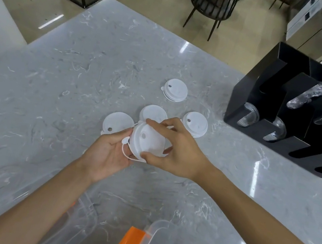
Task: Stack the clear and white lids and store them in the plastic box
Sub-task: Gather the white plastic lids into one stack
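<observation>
- White lid stack: held above the marble counter between both hands; tilted on edge, top face turned toward the camera and slightly left, sip hole visible near its upper middle. Being round, it shows no long axis. A small plug on a thin tether hangs at its lower left edge. How many lids are in the stack cannot be told.
- Left hand: palm up, fingers curled under the stack's left rim, thumb against its edge; the stack is gripped.
- Right hand: reached in from the right, palm down; index finger laid over the upper rim, thumb pressed at the lower rim; the stack is pinched.
- Loose white lids on the counter: one just left of the held stack, partly hidden by the left fingers; one behind the stack; one beyond the right hand; one farther back, apart from the rest.
- Plastic box: clear, with orange latch, at the near edge below the forearms.
- Black organiser: at right on the counter, with clear domed lids in its front slots.
</observation>
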